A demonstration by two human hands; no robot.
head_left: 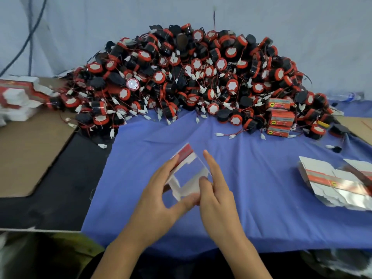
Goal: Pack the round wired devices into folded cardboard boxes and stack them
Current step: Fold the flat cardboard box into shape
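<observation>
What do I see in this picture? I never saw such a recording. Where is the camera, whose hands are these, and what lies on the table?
There is no machine here: a person works with bare hands, and one camera on the person's head looks forward and down. The left hand grips a half-folded cardboard box over the blue cloth; the right hand lies against its right side with straight fingers. Behind is a big pile of round wired devices, red and black. At the pile's right edge stands a stack of closed boxes. On the right lie flat unfolded boxes, and more flat boxes lie at the far left.
</observation>
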